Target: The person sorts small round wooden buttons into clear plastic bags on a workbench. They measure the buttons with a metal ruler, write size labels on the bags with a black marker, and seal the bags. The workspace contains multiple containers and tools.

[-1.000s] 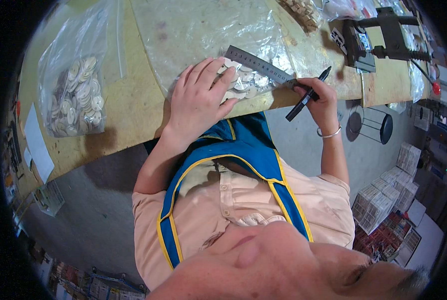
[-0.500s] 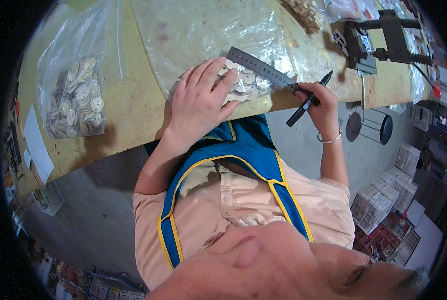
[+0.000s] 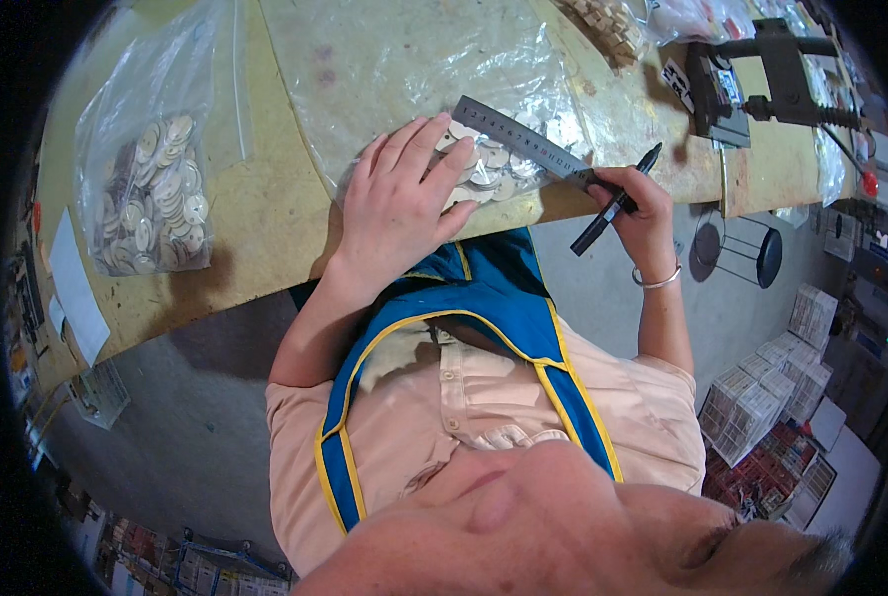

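My left hand lies on a clear plastic bag, fingers stretched out and spread. Under the film beside its fingertips is a cluster of pale round discs; some are hidden by that hand. A steel ruler slants across the discs, its near right end in the fingers of my right hand. That same hand is closed around a black marker pen, which sticks out past both sides of the fingers, over the table's front edge.
On the left of the yellowish table lies another clear bag of discs. Sheets of white paper are near the left edge. Small wooden blocks and a dark metal clamping tool stand back right. A stool is beyond the front edge.
The ruler has shifted very slightly toward the right and nearer to me. My left hand stays where it was, and the pen is still in my right hand.
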`<state>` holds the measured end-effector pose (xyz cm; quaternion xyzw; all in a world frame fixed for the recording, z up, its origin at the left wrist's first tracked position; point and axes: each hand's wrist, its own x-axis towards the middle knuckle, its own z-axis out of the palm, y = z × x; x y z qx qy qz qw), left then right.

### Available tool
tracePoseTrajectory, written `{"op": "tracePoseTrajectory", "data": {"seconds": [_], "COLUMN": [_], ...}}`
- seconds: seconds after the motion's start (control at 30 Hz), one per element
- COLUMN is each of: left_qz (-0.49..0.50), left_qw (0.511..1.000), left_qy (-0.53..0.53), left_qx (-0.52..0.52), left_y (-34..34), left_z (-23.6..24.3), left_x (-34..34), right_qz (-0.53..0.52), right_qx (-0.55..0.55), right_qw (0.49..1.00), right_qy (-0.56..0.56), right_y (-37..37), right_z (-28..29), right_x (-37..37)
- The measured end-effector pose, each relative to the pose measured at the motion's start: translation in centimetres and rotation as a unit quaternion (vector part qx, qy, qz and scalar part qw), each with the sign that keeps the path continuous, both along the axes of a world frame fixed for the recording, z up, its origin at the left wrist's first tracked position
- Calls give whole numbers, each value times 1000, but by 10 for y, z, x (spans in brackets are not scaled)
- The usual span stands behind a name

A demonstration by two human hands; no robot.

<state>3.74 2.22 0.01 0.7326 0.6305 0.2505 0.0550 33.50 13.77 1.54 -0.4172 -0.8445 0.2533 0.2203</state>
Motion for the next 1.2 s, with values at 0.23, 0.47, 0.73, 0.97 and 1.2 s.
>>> {"op": "tracePoseTrajectory", "data": {"seconds": [0.23, 0.47, 0.73, 0.97, 1.2], "left_qz": [-1, -4, -5, 11, -1], "left_qw": [1000, 1000, 1000, 1000, 1000], "left_qy": [-2, -2, 0, -1, -12], "left_qx": [5, 4, 3, 6, 6], "left_y": [1, 1, 0, 0, 2], "left_z": [0, 0, -2, -1, 0], "left_x": [0, 0, -1, 1, 1], "right_qz": [-10, -8, -9, -35, -124], "right_qx": [-7, -3, -17, 21, 82], "right_qw": [1000, 1000, 1000, 998, 987], "right_qy": [-4, 5, -4, 54, 61], "right_y": [0, 0, 0, 17, 69], "right_z": [-1, -2, -3, -15, -30], "right_x": [1, 0, 2, 15, 26]}}
